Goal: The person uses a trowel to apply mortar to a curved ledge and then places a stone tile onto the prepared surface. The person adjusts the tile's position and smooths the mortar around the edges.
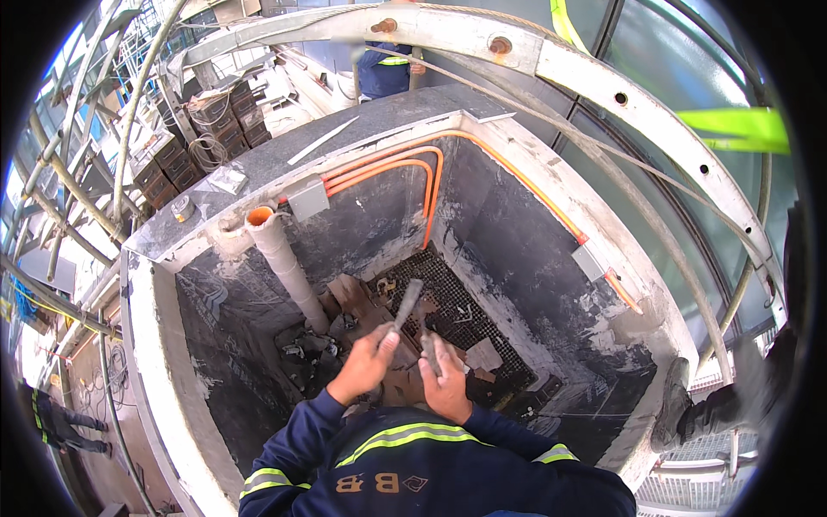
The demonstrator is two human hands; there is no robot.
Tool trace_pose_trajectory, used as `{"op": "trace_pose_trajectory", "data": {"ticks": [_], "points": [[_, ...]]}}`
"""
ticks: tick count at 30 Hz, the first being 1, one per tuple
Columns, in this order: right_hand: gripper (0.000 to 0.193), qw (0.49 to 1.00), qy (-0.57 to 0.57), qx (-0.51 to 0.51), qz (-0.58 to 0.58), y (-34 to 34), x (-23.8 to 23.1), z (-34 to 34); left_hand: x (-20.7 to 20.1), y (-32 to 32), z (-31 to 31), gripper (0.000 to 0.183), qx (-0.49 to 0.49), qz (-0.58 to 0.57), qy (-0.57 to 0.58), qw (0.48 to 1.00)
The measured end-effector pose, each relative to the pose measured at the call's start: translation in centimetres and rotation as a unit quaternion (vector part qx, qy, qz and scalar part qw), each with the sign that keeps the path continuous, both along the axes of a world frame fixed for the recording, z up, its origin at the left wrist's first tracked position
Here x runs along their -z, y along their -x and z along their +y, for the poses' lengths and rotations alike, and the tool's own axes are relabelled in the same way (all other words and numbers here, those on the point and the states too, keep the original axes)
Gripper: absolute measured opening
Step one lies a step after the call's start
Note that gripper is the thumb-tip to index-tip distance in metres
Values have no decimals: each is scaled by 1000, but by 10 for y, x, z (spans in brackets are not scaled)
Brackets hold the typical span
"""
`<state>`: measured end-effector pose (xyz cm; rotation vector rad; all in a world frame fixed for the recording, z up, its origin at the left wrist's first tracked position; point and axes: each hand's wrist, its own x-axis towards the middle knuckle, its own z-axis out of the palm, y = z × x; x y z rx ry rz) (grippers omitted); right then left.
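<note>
1. In the head view, over the open pit with dark walls and a pale cement rim (168, 345), the left hand (366, 358) is wrapped around a narrow grey flat-ended hand tool (408, 302). The tool tilts upward above the pit floor, apart from the walls as far as I can tell.

2. Same view, just beside it: the right hand (444, 370) has its fingers curled in around something small and greyish. Too blurry to say what, sorry.

3. Progress-wise, my read is the fittings are mostly in: orange plastic conduits (517, 178) along the rim, a grey square junction box (307, 198) on the far side, and an upright whitish pipe with an orange mouth (284, 263). Finishing looks undone, imo: walls smeared and patchy, brown scrap pieces (349, 293) and rubbish all over the black gridded floor mat (457, 323).

4. As for the tool, it's dull grey, kinda dusty looking, long and slim, wider toward the tip. Blade or brush? Can't tell, the end's soft with blur.
</note>
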<state>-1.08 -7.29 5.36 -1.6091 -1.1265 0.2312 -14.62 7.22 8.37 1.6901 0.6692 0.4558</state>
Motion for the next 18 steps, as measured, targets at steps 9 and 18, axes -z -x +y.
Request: {"op": "trace_pose_trajectory", "data": {"ticks": [9,18], "points": [[46,995,-36,85,29,-50,-26,8,-7,-16,-23,46,21,15,-33,999],[42,964,-109,72,233,-39,8,-10,-18,-15,-32,47,115,34,-50,992]]}}
